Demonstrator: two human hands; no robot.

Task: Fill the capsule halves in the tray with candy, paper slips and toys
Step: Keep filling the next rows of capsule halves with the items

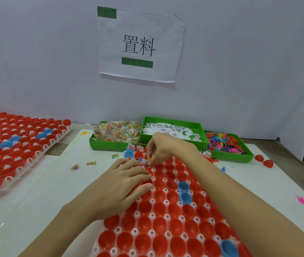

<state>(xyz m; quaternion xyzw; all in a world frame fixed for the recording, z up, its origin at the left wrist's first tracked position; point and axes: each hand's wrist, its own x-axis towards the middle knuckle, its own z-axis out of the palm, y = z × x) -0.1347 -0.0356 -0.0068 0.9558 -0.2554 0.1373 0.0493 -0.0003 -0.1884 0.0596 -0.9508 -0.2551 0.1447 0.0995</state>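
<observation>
My left hand [127, 184] lay flat on tray [158, 232], fingers straight. My right hand [163, 148] pinched small bits over far red cups [158, 183]. Candy [116, 131], slips [171, 129], toys [223, 143] sat in green bins behind.

A white sheet [140, 45] on the wall reads "置料" in black. The barcode print on the slips [167, 129] is too small to read.
</observation>
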